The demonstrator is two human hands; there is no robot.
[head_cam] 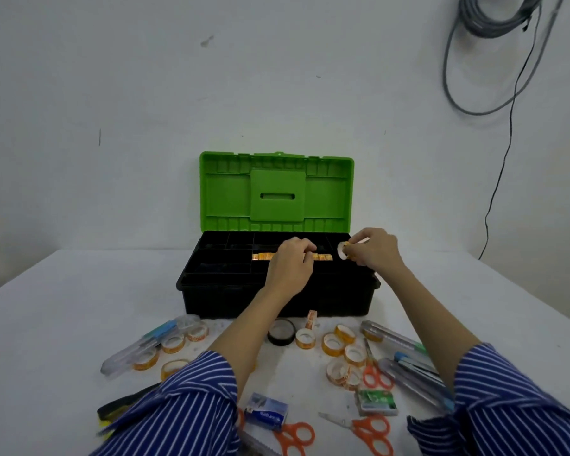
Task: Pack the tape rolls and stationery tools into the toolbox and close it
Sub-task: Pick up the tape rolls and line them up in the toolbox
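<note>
- Toolbox [277,297], black with its green lid [276,191] standing upright against the white wall, sits open at the centre of a white table [46,324], both of a person's arms stretched over it.
- Left hand [290,266], in a blue striped sleeve [185,406], hovers knuckles-up over the tray's middle, fingers curled narrow at a row of orange tape rolls [264,256]; whether it grips one cannot be told.
- Right hand [375,250], at about 3 o'clock from the left, pinches a small tape roll [343,250] between thumb and fingertips above the tray's right end.
- Inside, the orange row lies on edge in a central compartment; the other dark compartments are too shadowed to read.
- On the table at 6 o'clock from the box: a black tape roll [281,331], one roll standing on edge [311,319], and loose orange rolls to either side.
- At 7 o'clock, a clear pen case [129,353] lies beside more rolls.
- At 5 o'clock, utility knives [395,339] and pens [418,373] lie near orange scissors [374,373].
- Nearest the camera, a blue staple box [267,411], a green box [375,402] and two more orange scissors [372,429] rest between the forearms.
- Grey cables [494,54] hang on the wall at 1 o'clock.
</note>
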